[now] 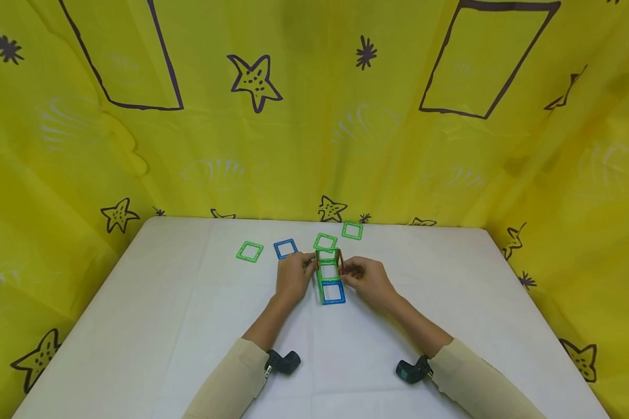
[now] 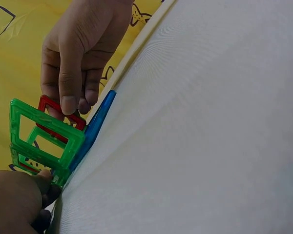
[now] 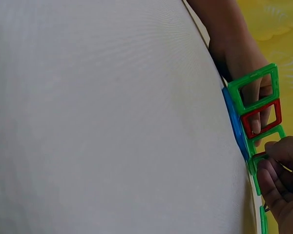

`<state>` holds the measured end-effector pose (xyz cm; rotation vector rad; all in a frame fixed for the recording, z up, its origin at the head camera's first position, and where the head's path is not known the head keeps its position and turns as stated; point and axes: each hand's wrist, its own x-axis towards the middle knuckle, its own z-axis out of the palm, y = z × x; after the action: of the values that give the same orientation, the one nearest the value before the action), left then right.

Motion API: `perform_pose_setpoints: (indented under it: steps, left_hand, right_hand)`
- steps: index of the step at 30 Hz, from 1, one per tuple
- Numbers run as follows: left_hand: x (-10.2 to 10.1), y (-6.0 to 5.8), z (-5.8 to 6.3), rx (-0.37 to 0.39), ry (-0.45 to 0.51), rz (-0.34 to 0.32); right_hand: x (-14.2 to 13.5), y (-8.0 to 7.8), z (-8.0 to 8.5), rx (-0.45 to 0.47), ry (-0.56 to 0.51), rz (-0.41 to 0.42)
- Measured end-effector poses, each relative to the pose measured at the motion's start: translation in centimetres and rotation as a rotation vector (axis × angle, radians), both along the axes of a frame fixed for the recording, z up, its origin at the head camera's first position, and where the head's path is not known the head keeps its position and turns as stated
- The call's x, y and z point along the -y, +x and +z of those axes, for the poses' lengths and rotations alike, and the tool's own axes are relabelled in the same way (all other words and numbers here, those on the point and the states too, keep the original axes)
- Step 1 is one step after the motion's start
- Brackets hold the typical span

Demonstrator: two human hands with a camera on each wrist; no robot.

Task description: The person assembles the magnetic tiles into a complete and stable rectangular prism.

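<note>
A small structure of square magnetic tiles stands mid-table in the head view. A blue tile (image 1: 334,302) lies flat at its near end, with green tiles (image 2: 49,119) joined behind and beside it. On its left side, my left hand (image 1: 293,276) pinches an upright red tile (image 3: 278,112) between thumb and fingers. Opposite, my right hand (image 1: 369,279) grips another red tile (image 1: 340,262) with thumb and fingertips. In the left wrist view, my right thumb lies over this red tile (image 2: 78,121). Part of the structure's left side is hidden by my left fingers.
Loose tiles lie on the white table (image 1: 215,326): a green tile (image 1: 246,259) and a blue tile (image 1: 284,241) to the left, a green tile (image 1: 326,235) just behind the structure, another green tile (image 1: 353,238) further back. A yellow curtain (image 1: 304,145) surrounds the table.
</note>
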<state>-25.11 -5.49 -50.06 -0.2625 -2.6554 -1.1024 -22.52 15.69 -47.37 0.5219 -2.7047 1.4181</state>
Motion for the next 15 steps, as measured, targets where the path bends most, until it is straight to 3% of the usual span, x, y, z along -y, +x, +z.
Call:
perform_pose_setpoints:
  steps: [15]
  left_hand:
    - [0.11, -0.21, -0.38, 0.006, 0.008, 0.001]
  right_hand:
    - [0.24, 0.01, 0.05, -0.020, 0.027, 0.014]
